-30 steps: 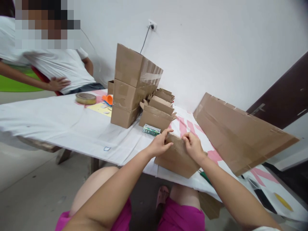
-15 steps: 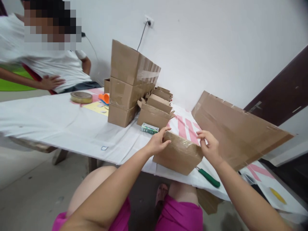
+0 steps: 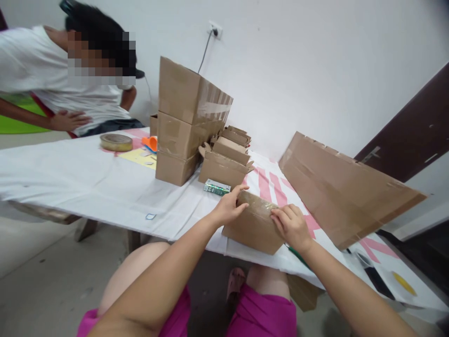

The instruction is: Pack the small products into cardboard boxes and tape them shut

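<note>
A small taped cardboard box (image 3: 250,227) sits at the near edge of the white-covered table (image 3: 87,182). My left hand (image 3: 229,208) grips the box's left top corner, fingers curled over its edge. My right hand (image 3: 291,227) lies on the taped top at the right side, fingers pressed flat against the tape. A small green packet (image 3: 217,187) lies just beyond my left hand.
A stack of three taped boxes (image 3: 185,119) and several open boxes (image 3: 226,161) stand mid-table. A large flat cardboard sheet (image 3: 343,192) leans at right. A tape roll (image 3: 116,142) and orange item (image 3: 150,142) lie far left. A person in a white shirt (image 3: 52,84) bends nearby.
My right hand moved from the box's right end back onto its taped top, covering the green-handled tool. The person at left leaned further in.
</note>
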A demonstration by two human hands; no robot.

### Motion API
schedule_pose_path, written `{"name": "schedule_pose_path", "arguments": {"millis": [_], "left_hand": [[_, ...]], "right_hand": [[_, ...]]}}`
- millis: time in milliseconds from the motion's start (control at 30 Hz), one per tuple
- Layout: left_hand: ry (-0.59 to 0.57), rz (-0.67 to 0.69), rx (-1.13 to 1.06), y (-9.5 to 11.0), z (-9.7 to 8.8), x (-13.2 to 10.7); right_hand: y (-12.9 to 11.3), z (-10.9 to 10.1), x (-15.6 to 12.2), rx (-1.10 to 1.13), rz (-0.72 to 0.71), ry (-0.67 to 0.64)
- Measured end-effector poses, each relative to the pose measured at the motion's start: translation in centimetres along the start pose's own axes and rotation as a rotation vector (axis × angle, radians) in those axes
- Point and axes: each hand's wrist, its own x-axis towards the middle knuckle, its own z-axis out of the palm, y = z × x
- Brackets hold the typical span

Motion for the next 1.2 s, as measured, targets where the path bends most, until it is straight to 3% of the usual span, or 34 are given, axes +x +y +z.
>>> {"name": "schedule_pose_path", "arguments": {"millis": [167, 433, 667, 867, 1200], "left_hand": [[-0.035, 0.006, -0.005, 0.3, -0.3, -0.1], [-0.041, 0.011, 0.002, 0.2, -0.4, -0.2], [-0.042, -0.001, 0.035, 0.5, -0.4, -0.1], [-0.05, -0.002, 0.019, 0.3, -0.3, -0.1], [-0.052, 0.012, 0.002, 0.7, -0.5, -0.3]], "right_hand": [[0.0, 0.5, 0.6, -0.105, -0.08, -0.002], [0.9, 0.3, 1.3, 0.028, 0.02, 0.039], [0.8, -0.5, 0.0, -0.046, -0.122, -0.04], [0.4, -0.1, 0.8, -0.183, -0.169, -0.072], [0.8, 1.8, 1.5, -0.05, 0.013, 0.045]]}}
